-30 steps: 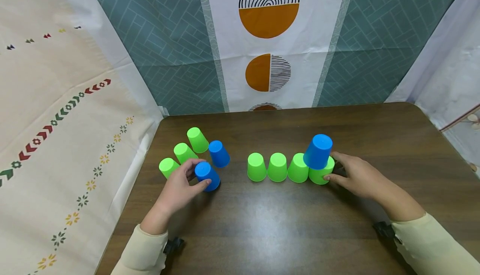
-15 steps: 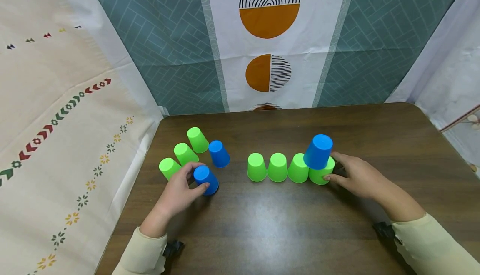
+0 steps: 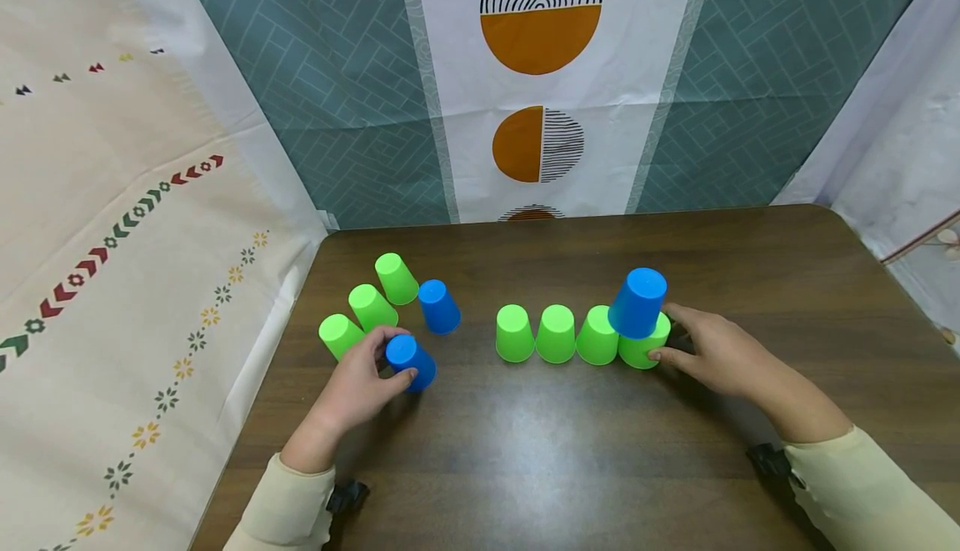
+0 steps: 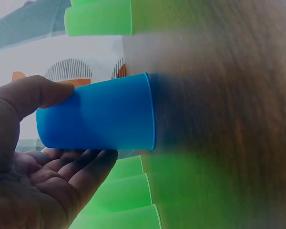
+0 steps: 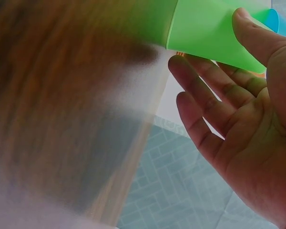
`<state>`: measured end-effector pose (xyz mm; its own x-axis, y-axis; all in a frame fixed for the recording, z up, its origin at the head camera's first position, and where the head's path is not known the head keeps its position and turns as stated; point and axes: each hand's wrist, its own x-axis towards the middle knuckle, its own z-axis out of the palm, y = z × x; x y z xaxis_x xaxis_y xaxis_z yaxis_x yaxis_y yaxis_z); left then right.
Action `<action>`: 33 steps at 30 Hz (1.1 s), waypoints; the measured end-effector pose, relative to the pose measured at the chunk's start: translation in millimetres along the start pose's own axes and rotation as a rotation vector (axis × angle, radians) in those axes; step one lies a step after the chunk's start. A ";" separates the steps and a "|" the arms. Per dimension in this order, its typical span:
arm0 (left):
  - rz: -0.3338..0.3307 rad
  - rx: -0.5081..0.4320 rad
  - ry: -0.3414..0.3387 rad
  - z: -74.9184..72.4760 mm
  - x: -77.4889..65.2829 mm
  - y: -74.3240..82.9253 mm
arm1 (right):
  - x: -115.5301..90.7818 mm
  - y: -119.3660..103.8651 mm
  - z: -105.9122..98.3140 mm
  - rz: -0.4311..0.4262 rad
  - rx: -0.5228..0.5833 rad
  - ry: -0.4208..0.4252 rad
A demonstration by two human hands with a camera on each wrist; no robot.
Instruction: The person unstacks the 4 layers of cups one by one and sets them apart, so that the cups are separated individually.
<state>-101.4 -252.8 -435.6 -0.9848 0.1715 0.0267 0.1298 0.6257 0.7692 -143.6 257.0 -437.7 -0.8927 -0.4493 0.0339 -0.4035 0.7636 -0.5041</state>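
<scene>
In the head view my left hand (image 3: pixel 367 380) pinches an upside-down blue cup (image 3: pixel 412 363) between thumb and fingers, at the table's left. The left wrist view shows the thumb on one side of that blue cup (image 4: pixel 97 114) and the fingers on the other, its rim at or just above the tabletop. My right hand (image 3: pixel 716 351) holds the end green cup (image 3: pixel 637 354) of a row, thumb in front and fingers behind. A second blue cup (image 3: pixel 637 303) sits upside down on top, over the last two green cups of that row.
The row's other green cups (image 3: pixel 514 334) stand upside down to the left. Behind my left hand are another blue cup (image 3: pixel 439 308) and three green cups (image 3: pixel 372 308) in a slanted line. A brown wooden table (image 3: pixel 525 468) bears everything, with a patterned cloth (image 3: pixel 360 101) beyond it.
My left hand has shifted the blue cup slightly toward me and to the left. The right hand and the row of cups have stayed in place.
</scene>
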 end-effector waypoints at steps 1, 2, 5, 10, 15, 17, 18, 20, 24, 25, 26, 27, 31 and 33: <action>-0.001 0.002 -0.001 -0.2 0.1 -0.1 | 0.0 -0.1 0.0 0.001 0.000 0.000; -0.002 0.003 -0.002 -0.3 0.1 -0.2 | -0.1 -0.2 -0.2 0.002 0.000 0.000; -0.002 0.005 -0.004 -0.5 0.1 -0.4 | -0.1 -0.6 -0.3 0.003 0.001 0.000; -0.001 0.004 -0.008 -0.3 0.2 -1.1 | -0.1 -1.2 -0.4 0.001 0.001 0.004; 0.000 0.006 -0.010 -0.1 -0.2 -1.4 | -0.7 -1.6 0.0 0.006 -0.004 0.003; 0.000 0.006 -0.009 -0.1 -0.5 -1.0 | -0.9 -1.3 0.3 0.008 -0.007 0.004; -0.001 0.005 -0.009 0.0 -0.6 -0.9 | -1.0 -1.1 0.5 0.009 -0.009 0.004; 0.001 0.006 -0.007 0.0 -0.7 -0.5 | -1.0 -0.6 0.6 0.009 -0.011 0.005; 0.001 -0.007 -0.011 -0.7 -0.3 2.1 | -1.1 -0.3 0.8 0.002 -0.008 0.009; 0.004 -0.016 -0.010 -1.3 0.1 3.3 | -1.2 -0.3 0.7 0.001 -0.007 0.010; 0.005 -0.026 -0.008 -1.8 0.6 4.7 | -1.3 -0.3 0.7 0.000 -0.005 0.011; 0.008 -0.037 -0.006 -2.4 1.1 6.5 | -1.4 -0.2 0.7 -0.001 -0.004 0.012; 0.034 -0.071 0.014 -4.9 4.5 13.9 | -1.5 -0.3 0.9 -0.002 -0.003 0.011; 0.052 -0.077 0.024 -6.0 6.2 18.7 | -1.6 -0.3 1.2 -0.002 -0.004 0.009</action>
<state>-105.8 -244.6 -417.2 -0.9795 0.1837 0.0823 0.1725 0.5558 0.8132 -141.8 256.9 -438.7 -0.8939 -0.4463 0.0429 -0.4059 0.7649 -0.5002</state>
